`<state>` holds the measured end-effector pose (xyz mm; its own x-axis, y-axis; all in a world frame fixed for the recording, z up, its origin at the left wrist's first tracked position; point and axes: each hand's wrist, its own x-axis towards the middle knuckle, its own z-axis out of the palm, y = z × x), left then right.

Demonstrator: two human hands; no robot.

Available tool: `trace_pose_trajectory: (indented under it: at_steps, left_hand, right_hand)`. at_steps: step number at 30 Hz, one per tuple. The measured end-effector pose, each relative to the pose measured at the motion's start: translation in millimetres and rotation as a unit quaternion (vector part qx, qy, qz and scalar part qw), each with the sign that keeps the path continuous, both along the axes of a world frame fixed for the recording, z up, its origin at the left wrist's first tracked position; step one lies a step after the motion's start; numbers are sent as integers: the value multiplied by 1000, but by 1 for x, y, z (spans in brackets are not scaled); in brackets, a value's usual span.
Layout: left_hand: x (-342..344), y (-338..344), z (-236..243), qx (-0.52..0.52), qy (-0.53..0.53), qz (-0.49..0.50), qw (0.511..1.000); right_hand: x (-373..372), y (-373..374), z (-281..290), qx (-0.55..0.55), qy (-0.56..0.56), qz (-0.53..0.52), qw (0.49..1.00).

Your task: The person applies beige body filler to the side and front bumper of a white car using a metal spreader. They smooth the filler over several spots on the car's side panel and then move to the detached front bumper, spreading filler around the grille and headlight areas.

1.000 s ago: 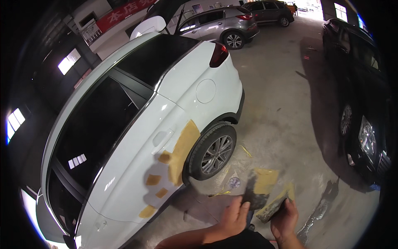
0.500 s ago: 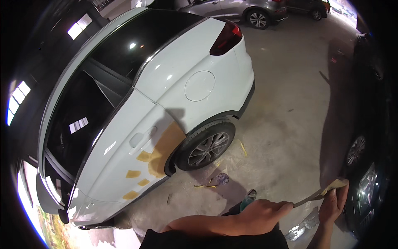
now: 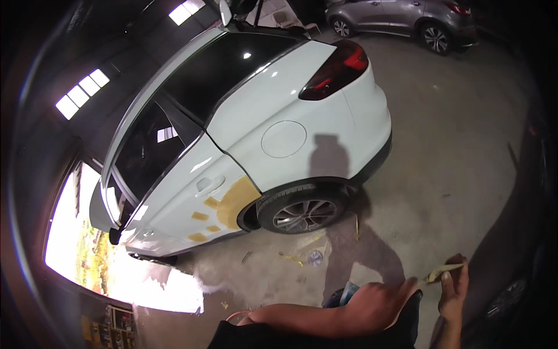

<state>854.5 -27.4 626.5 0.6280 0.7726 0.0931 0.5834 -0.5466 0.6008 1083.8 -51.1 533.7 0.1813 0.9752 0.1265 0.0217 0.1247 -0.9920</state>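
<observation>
Low at the right, my left hand [image 3: 378, 305] is closed, its fingertips toward my right; what it grips is hidden. My right hand [image 3: 453, 294] is closed on a thin scraper [image 3: 443, 269] smeared with pale yellow putty. Beyond both stands a white car [image 3: 325, 116], with yellowish filler patches [image 3: 238, 198] on the rear door just forward of the rear wheel [image 3: 305, 215]. A shadow of a person falls on its rear quarter and the floor.
A grey car [image 3: 395, 20] stands at the back. A dark shape at the right edge shows part of a wheel [image 3: 505, 299]. A small round object [image 3: 315, 257] and yellow strips [image 3: 290, 259] lie on the concrete floor [image 3: 436, 174]. A bright doorway [image 3: 81, 221] is at left.
The view has swung toward the white car's rear, bringing the doorway in and moving the dark car mostly out. The flat putty-covered pieces in my hands have tilted edge-on and moved right.
</observation>
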Motion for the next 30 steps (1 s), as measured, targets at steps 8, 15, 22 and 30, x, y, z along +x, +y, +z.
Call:
trace_pose_trajectory:
  at_steps: [8, 15, 22, 30]
  left_hand:
    - [164, 39, 35, -37, -59, 142, 987]
    - [232, 117, -15, 79, -6, 169, 982]
    - [305, 249, -74, -139, -455, 194, 858]
    - [459, 472, -40, -148, -485, 140, 850]
  right_hand:
    - [148, 64, 41, -88, 63, 200, 974]
    - [238, 180, 28, 40, 386, 196, 901]
    - [333, 360, 76, 110, 447, 190, 867]
    - [447, 524, 120, 264, 59, 245, 931]
